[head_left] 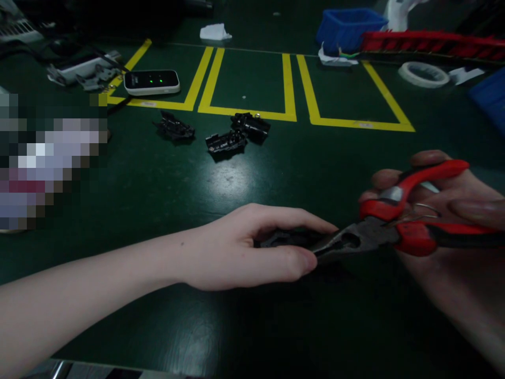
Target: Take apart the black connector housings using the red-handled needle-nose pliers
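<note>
Work looks to be under way on one black part [280, 238] near the middle of the bench [130, 316], its outcome not yet visible. Left hand [236, 255] comes in from the near left, thumb and fingers pinching that part and covering most of it. Pliers [374, 232] reach in from the right, tips at the part's right end; whether they bite on it, I cannot tell. Right hand [473, 181] is curled round the red handles, which stand apart. A thin wire loop [426, 206] shows between the handles; what it belongs to is unclear. Farther off lie three loose pieces: one on the left [173, 127], and two close together in the middle [226, 143] [254, 128]. Whether these are finished or waiting, nothing shows. Beyond them, yellow tape [248, 111] marks three outlines, a device [152, 82] with green lights resting in the left one. Farthest right are a tape roll [407, 72], a red strip [434, 43] and a blue bin [347, 32].
</note>
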The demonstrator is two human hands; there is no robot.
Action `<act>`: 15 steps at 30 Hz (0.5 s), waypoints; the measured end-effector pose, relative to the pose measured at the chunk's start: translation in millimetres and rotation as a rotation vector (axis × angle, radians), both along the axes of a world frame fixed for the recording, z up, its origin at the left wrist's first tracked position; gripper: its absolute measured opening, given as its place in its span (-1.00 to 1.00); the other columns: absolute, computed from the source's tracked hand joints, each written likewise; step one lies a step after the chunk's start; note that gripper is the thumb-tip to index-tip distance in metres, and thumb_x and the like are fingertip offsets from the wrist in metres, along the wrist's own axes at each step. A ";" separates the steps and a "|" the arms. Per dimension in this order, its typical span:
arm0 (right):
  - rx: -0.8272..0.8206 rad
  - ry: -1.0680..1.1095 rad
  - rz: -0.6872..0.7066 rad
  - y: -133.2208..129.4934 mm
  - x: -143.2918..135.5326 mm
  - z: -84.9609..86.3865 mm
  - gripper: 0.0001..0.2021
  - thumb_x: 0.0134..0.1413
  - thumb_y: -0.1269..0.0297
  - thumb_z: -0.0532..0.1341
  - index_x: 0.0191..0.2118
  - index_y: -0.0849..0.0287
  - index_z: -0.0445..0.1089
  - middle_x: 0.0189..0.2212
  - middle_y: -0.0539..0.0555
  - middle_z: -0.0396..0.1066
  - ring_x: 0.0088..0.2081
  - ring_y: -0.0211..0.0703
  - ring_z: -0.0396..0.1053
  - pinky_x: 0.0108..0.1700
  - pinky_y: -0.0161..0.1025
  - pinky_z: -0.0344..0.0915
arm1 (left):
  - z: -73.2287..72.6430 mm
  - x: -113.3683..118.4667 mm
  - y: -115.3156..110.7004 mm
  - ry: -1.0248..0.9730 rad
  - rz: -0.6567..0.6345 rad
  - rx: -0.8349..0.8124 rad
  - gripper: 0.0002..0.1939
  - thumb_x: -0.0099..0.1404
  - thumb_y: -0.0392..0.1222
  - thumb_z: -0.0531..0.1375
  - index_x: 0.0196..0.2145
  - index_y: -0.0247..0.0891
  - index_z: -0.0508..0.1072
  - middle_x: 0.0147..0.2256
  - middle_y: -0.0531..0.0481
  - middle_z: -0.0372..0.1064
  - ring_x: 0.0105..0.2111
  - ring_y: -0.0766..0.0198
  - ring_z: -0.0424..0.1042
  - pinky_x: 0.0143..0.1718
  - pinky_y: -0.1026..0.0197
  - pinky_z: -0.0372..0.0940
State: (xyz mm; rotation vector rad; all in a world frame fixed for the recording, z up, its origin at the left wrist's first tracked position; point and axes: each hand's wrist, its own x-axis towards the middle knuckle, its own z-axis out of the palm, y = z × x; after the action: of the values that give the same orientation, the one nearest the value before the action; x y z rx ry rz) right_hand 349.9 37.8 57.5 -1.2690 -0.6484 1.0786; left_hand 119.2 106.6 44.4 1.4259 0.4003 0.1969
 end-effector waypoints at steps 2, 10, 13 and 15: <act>-0.017 -0.010 -0.011 0.1 -1.5 0.5 -0.75 -0.10 0.44 0.20 -0.31 0.01 0.55 -0.31 0.09 0.54 -0.05 0.12 0.51 -0.03 0.07 0.56 | 0.5 1.0 -0.1 0.004 -0.001 -0.030 -0.60 0.40 -0.10 0.17 0.15 -0.22 0.43 -0.03 -0.09 0.45 -0.08 0.09 0.44 -0.20 0.19 0.33; -0.079 -0.023 -0.063 1.5 -6.0 3.6 -0.75 -0.13 0.45 0.20 -0.34 -0.02 0.55 -0.28 0.08 0.54 -0.11 0.14 0.52 -0.05 0.15 0.55 | 0.8 -1.1 0.1 0.001 -0.034 -0.064 -0.62 0.39 -0.11 0.21 0.14 -0.17 0.45 -0.02 -0.07 0.46 -0.05 0.09 0.47 -0.12 0.16 0.38; -0.075 -0.050 -0.113 3.0 -7.1 5.5 -0.73 -0.10 0.45 0.15 -0.32 0.01 0.55 -0.32 0.09 0.52 -0.14 0.13 0.53 -0.04 0.15 0.54 | -1.8 -1.5 0.2 -0.047 -0.070 -0.041 -0.47 0.23 -0.21 0.37 0.15 -0.14 0.43 -0.04 -0.02 0.48 -0.06 0.14 0.48 -0.06 0.18 0.40; -0.063 -0.071 -0.114 3.0 -6.1 5.6 -0.72 -0.08 0.45 0.14 -0.32 0.02 0.54 -0.33 0.09 0.50 -0.13 0.13 0.53 -0.02 0.16 0.53 | -3.4 -0.5 0.5 -0.058 -0.076 -0.002 -0.41 0.17 -0.29 0.41 0.15 -0.17 0.42 -0.06 0.00 0.49 -0.08 0.20 0.50 -0.06 0.24 0.40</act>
State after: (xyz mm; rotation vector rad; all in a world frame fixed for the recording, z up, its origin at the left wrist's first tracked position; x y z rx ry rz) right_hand 343.8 40.8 63.1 -1.3872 -0.5913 0.9700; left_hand 118.7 107.0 41.0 1.4280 0.2979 0.1761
